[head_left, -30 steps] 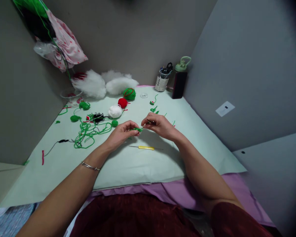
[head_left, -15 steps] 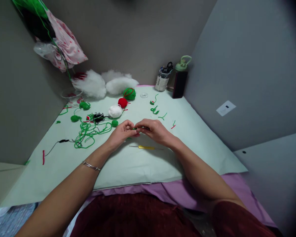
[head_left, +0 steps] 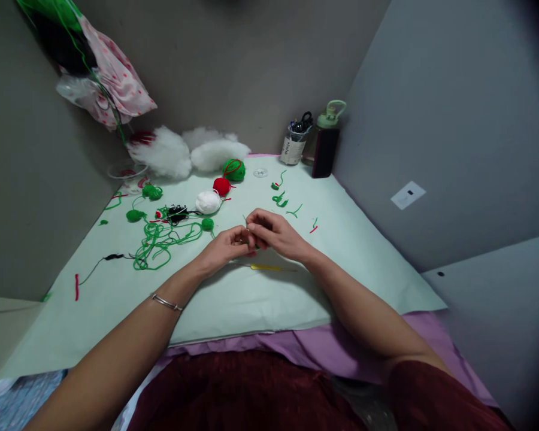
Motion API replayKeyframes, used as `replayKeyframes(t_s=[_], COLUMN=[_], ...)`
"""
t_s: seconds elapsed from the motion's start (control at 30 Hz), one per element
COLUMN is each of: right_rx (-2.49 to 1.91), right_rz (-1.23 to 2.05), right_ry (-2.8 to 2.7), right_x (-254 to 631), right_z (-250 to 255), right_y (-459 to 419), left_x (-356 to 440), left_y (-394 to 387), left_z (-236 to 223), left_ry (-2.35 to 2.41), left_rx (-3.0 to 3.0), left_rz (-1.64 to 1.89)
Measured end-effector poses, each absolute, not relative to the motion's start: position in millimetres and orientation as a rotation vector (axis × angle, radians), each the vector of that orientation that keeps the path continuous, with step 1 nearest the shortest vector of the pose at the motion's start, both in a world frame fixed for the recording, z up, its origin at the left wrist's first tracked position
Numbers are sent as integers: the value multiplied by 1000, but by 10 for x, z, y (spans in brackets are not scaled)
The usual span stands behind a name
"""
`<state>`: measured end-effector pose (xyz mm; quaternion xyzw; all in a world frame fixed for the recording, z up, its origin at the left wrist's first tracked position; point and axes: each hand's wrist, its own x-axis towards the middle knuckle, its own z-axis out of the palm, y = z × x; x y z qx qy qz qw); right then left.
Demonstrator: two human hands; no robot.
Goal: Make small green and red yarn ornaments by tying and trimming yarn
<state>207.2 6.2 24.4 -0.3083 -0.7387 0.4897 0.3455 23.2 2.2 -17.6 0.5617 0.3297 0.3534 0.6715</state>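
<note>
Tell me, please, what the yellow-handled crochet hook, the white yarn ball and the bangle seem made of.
Yellow-handled crochet hook: handle probably smooth plastic, evenly coloured; thin greyish shaft likely metal.
White yarn ball: matte fibre, without glints; wool or acrylic, I cannot tell.
Bangle: likely polished metal, silvery with bright highlights.

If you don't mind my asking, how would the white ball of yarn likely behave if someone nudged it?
The white ball of yarn would probably roll, given its rounded shape, though the red ball beside it might block one direction. It looks like wound strands, so it should be light and give softly when squeezed.
</note>
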Motion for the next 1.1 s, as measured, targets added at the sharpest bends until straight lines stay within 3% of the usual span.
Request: replayKeyframes(t_s=[0.17,0.43,0.87,1.1], right_rx=[-825,-751,-926,-939], right_rz=[1495,1325,859,685], right_ry=[-1643,-1294,-2080,-2233], right_x=[2105,2315,2420,2443], right_z=[293,424,333,276], right_y=[69,188,247,278], left_x=[226,187,122,120], left_y=[8,11,51,62], left_z=[-135,-137,-157,-167], left_ry=[788,889,817,825], left_rx=[1319,1289,1320,1318], left_rz=[744,755,836,846])
